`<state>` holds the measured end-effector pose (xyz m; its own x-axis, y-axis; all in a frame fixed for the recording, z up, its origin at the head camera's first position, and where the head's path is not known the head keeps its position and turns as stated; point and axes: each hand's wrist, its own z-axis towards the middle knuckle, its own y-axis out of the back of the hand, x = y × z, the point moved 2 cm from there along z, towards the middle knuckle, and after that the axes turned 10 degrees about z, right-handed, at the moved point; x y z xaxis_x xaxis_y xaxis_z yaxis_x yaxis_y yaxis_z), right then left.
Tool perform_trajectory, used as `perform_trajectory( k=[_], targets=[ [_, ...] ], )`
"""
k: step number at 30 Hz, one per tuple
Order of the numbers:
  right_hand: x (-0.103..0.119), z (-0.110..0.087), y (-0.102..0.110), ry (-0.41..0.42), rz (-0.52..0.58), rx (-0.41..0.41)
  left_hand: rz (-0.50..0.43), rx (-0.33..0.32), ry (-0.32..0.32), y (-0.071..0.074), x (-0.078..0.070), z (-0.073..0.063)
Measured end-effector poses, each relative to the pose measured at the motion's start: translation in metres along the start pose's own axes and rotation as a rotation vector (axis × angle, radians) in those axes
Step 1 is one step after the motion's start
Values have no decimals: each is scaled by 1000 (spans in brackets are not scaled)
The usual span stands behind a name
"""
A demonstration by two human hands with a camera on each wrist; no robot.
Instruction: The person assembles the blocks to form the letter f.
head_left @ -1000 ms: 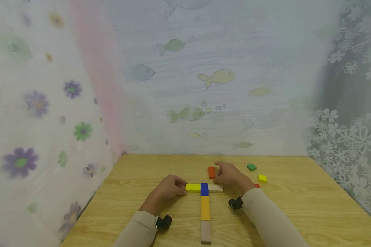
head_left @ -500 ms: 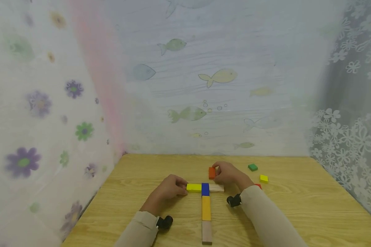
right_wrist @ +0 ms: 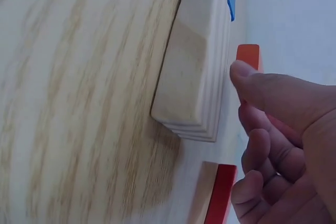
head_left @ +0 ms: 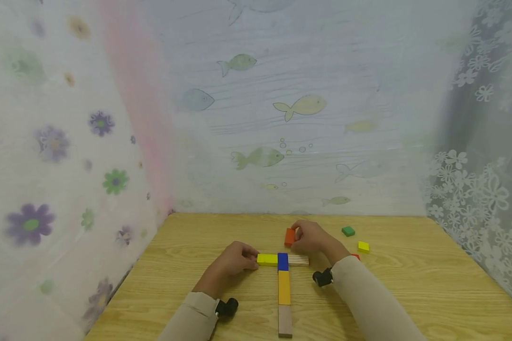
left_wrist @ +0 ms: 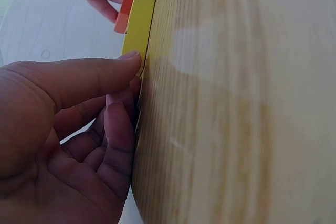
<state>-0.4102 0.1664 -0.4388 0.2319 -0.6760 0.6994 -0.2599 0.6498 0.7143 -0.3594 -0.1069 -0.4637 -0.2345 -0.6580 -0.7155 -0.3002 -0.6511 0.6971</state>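
Left hand (head_left: 236, 259): thumb and fingers bent, thumb tip on the outer end of a yellow rectangular painted block (head_left: 267, 259), which it pinches with little gap. Right hand (head_left: 313, 239): nearly closed, thumb and forefinger pinching an orange-red rectangular painted block (head_left: 290, 237), its remaining fingers curled inward; the block sits at the fingertips, on the side toward the left hand and beyond the row of blocks. Between the hands, one row: the yellow block by the left fingertips, a blue painted block (head_left: 283, 261) in the middle, a pale unpainted wooden block (right_wrist: 184, 51) just nearer the person than the right hand. From the blue block toward the person, between the two forearms, a line: an orange-yellow rectangular block (head_left: 284, 287), then a brownish-grey unpainted block (head_left: 285, 320). Outward of the right hand: a small green flat block (head_left: 348, 231), a small yellow flat block (head_left: 363, 247), and a red painted block (right_wrist: 223, 192), partly hidden behind the right wrist in the head view. On each wrist, a small black camera (head_left: 227, 308) at the cuff of a beige sleeve (head_left: 371, 293). Beneath both hands, a wood-grain table (head_left: 414, 284).
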Motion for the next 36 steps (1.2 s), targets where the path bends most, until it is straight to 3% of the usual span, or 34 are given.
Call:
perform_trajectory(
  k=[6,18,36],
  targets=[
    [6,-1,-2,46,23,-14,3,6,1,0,1,0],
    [18,-3,-6,60,21,26,-14,11,-1,1,2,0],
    [10,-3,-16,32,19,32,-22,11,5,0,2,-1]
  ],
)
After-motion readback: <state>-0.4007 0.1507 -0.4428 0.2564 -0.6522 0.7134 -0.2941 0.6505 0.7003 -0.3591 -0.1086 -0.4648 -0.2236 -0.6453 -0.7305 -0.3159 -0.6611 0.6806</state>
